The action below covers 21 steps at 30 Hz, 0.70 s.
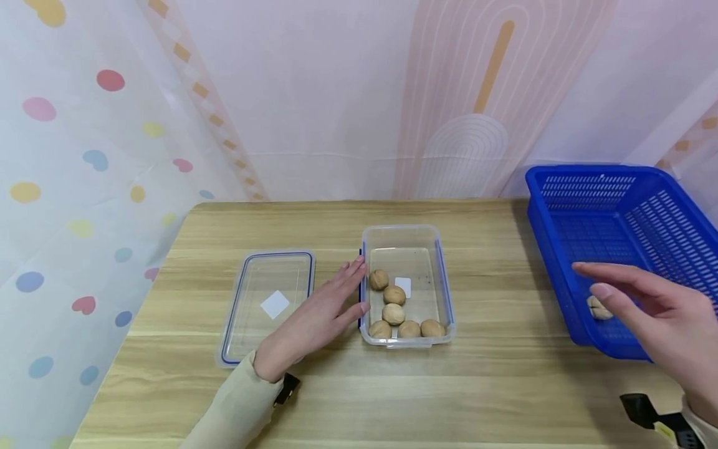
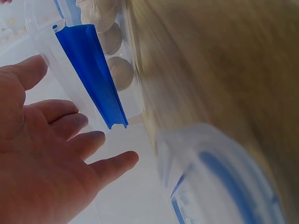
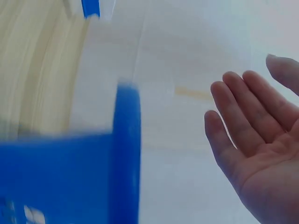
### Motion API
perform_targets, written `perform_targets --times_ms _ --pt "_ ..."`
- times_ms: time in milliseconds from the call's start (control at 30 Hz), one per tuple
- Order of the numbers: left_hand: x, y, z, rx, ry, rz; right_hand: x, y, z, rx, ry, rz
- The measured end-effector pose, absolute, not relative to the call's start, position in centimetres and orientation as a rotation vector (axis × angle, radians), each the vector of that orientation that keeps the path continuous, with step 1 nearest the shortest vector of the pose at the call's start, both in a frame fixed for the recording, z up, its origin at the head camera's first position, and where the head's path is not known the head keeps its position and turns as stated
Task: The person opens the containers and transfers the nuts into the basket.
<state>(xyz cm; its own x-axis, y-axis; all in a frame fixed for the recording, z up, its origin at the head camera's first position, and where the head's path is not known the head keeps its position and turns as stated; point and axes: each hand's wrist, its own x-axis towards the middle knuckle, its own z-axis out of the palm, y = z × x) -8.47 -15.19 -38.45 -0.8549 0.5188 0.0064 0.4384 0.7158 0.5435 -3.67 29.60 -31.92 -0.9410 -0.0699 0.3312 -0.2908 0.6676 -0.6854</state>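
Observation:
A clear plastic container [image 1: 417,249] with blue clips stands mid-table, several walnuts [image 1: 394,295] lying along its left side and near end. My left hand [image 1: 316,318] rests against its left wall with fingers extended, beside the blue clip [image 2: 91,70] seen in the left wrist view. Over the near left part of the blue basket [image 1: 566,293] hovers my right hand [image 1: 667,318], its fingers loosely extended and nothing held. Below its thumb, a walnut [image 1: 599,308] sits in the basket, partly hidden by the hand. The right wrist view shows the palm [image 3: 266,154] bare.
The container's clear lid [image 1: 255,330], with a blue seal and a white square label [image 1: 275,304], lies flat left of the container, partly under my left forearm. A patterned curtain [image 1: 336,93] hangs right behind the wooden table [image 1: 359,405].

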Motion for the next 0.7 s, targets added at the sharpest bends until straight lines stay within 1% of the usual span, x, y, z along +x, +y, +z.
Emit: perform_targets --times_ms 300,567,700 --pt "-8.4 -15.1 -38.7 0.779 2.79 0.798 -4.1 24.9 -31.8 0.577 -2.495 1.189" --pt "-8.2 -15.0 -38.6 0.763 2.779 0.809 -5.5 20.8 -32.3 0.633 -2.568 1.348" --pt "-8.2 -15.0 -38.6 0.768 2.777 0.821 -6.5 19.3 -32.8 0.671 -2.573 1.344"
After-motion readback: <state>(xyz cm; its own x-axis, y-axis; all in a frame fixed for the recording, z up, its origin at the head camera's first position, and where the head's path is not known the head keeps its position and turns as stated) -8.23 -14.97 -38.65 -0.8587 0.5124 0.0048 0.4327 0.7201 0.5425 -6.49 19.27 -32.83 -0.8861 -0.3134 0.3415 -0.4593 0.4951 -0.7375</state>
